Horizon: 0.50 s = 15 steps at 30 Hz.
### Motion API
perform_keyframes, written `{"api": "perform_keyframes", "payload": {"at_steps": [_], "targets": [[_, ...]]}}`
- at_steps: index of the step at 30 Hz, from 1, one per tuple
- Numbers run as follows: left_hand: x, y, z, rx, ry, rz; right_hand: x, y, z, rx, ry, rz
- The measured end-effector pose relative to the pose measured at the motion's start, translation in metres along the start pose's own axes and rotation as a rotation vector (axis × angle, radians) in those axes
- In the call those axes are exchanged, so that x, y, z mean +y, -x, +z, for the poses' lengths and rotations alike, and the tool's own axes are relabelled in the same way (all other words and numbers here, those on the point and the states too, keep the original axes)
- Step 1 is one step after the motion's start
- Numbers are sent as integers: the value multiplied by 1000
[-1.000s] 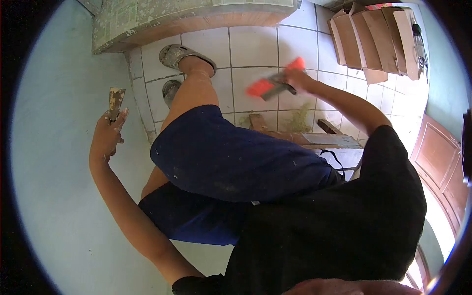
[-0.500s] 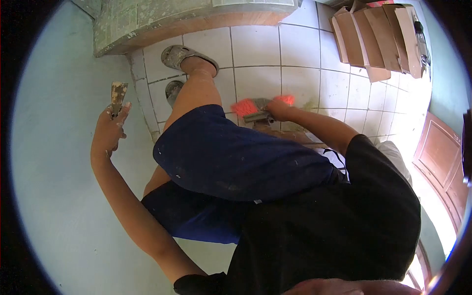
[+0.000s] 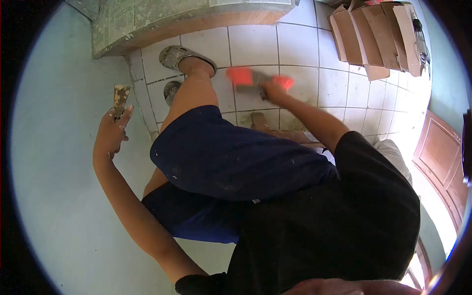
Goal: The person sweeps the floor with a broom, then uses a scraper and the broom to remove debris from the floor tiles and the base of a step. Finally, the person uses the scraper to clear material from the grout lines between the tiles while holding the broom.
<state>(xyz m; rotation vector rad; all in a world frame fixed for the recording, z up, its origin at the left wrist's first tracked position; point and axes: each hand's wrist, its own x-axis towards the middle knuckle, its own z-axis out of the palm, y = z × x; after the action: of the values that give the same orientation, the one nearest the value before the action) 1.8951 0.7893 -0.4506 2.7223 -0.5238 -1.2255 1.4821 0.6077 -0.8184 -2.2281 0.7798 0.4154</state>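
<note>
At the left, my left hand (image 3: 112, 132) is wrapped round the handle of a putty knife (image 3: 121, 100), its stained blade pointing up, beside the pale wall. My right hand (image 3: 275, 93) is closed on a brush (image 3: 240, 76) with red bristles and a grey middle, a little blurred by motion. The brush is over the white floor tiles (image 3: 253, 46), to the right of my feet. A wooden piece (image 3: 287, 136) lies below my right hand, partly hidden by my leg and forearm.
Folded cardboard (image 3: 368, 39) leans at the upper right. A stained ledge (image 3: 172, 17) runs along the top. A brown door (image 3: 440, 140) is at the right, with a pale sack (image 3: 393, 153) near my right shoulder. The light blue wall (image 3: 54, 147) fills the left.
My right hand with the brush has moved left and down, then slightly up again. My left hand with the putty knife has shifted only slightly right.
</note>
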Motion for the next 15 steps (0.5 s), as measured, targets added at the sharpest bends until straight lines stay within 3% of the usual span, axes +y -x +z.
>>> {"api": "perform_keyframes", "payload": {"at_steps": [3, 5, 6, 7, 9, 11, 13, 15], "targets": [[2, -4, 1, -9, -19, 14, 0, 43, 25, -93, 111, -87], [2, -5, 2, -3, -23, 15, 10, 60, 30, -327, 76, -156], [1, -5, 2, 3, -18, 17, -7, 74, -14, -277, -198, -204], [0, -5, 3, 9, -13, 19, 4, 72, -17, -275, -197, -199], [-2, -4, 5, 9, -2, 20, 44, 56, -28, -105, -253, -186], [-5, -2, 6, 15, 4, 12, 76, 34, -60, 159, -84, -186], [-9, -5, 6, -34, 14, -20, 91, 16, -97, 487, 30, -56], [-12, -6, 7, -40, 21, -27, 138, -8, -98, 639, 105, 56]]}}
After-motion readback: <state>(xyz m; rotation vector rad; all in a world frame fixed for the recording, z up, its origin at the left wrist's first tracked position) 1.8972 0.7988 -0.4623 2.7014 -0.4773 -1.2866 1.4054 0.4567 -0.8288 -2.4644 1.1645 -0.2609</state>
